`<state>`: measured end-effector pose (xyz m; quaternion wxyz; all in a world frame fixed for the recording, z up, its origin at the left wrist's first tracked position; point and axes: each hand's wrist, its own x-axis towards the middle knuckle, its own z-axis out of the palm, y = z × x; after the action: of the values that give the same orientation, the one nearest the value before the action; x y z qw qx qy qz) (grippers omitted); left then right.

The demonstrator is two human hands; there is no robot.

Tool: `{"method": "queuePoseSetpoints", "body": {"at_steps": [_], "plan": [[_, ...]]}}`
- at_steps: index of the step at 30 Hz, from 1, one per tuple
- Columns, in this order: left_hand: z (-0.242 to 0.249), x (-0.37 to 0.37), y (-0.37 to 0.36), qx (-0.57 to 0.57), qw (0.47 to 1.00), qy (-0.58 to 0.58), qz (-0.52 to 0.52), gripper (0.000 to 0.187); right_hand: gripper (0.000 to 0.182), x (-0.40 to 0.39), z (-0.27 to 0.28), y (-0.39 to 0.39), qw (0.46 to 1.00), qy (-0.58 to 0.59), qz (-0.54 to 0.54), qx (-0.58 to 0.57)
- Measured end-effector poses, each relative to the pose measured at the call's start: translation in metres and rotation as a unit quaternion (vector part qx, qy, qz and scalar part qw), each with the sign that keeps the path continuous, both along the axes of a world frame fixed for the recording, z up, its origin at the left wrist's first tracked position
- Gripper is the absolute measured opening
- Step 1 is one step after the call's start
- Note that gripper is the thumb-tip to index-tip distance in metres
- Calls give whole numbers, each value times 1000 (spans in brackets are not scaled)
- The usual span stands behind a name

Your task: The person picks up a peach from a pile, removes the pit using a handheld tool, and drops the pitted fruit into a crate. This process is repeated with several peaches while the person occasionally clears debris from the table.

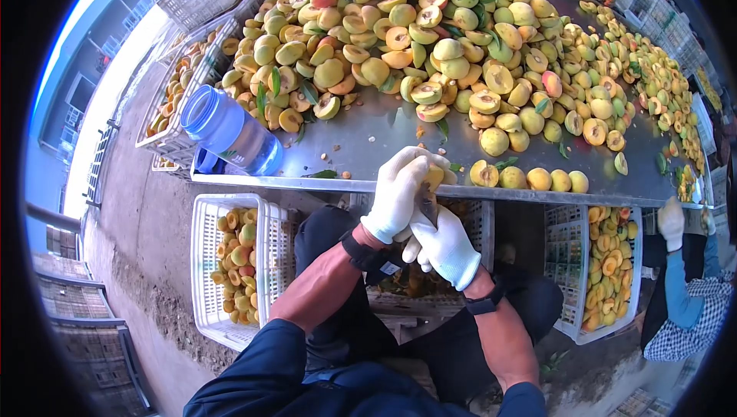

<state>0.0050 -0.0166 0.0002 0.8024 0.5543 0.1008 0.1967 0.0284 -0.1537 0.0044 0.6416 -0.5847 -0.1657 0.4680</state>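
Observation:
My left hand (399,193), in a white glove, is closed around a yellow peach (434,178) just in front of the metal table's near edge. Only a small part of that fruit shows past the fingers. Below and against it, my right hand (445,248), also gloved, is closed on a dull grey blade-like tool (425,203), mostly hidden between the hands. To the right of them, a row of several peaches (539,179) lies along the table edge, the leftmost one showing a cut face. Beyond is a large heap of whole and halved peaches (376,71).
A blue water bottle (234,133) stands at the left of the metal table (368,137). White crates (265,263) with peaches flank my legs, another crate (568,263) being on the right. A co-worker's gloved hand (671,223) is at far right.

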Motion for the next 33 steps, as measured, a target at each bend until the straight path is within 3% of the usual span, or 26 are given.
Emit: {"method": "queuePoseSetpoints", "body": {"at_steps": [4, 7, 8, 10, 12, 14, 17, 18, 20, 22, 25, 26, 28, 29, 33], "plan": [[16, 1, 8, 12, 999, 24, -32, 30, 19, 3, 1, 1, 999, 31, 7, -17], [12, 2, 25, -52, 966, 180, -180, 32, 22, -1, -4, -2, 998, 33, 31, -54], [11, 2, 27, -53, 965, 182, -181, 32, 24, -3, -14, -2, 996, 16, 50, -76], [9, 2, 29, 139, 941, 216, -218, 46, 27, -4, -13, -6, 992, 0, 68, -102], [18, 0, 30, 104, 938, 245, -221, 45, 31, 1, -1, -14, 992, 41, 112, -49], [33, 2, 33, 139, 903, 319, -253, 50, 34, 4, 5, -15, 991, 71, 111, -33], [32, 0, 39, 91, 925, 227, -290, 58, 37, 10, 21, -20, 968, 234, 65, 54], [32, -1, 35, 93, 926, 222, -290, 58, 37, 14, 19, -22, 970, 229, 64, 54], [27, -10, 24, 58, 966, 73, -240, 69, 43, 25, 9, -28, 908, 390, 91, 127], [13, -16, 21, 51, 979, 49, -193, 69, 48, 19, 14, -23, 959, 256, 96, 69], [10, -22, 13, 125, 982, 25, -136, 72, 43, 17, 25, -23, 982, 177, 55, 16], [3, -23, 12, 132, 985, 17, -114, 57, 36, 16, 25, -22, 985, 168, 41, 21], [2, -20, 8, 294, 955, 20, -46, 52, 27, 13, 17, -19, 996, 82, 38, -25], [6, -20, 8, 329, 942, 41, -47, 51, 38, 11, 15, -19, 997, 51, 34, -50], [4, -17, 14, 342, 935, 32, -85, 42, 33, 14, 27, -24, 991, 53, 111, -60]]}}
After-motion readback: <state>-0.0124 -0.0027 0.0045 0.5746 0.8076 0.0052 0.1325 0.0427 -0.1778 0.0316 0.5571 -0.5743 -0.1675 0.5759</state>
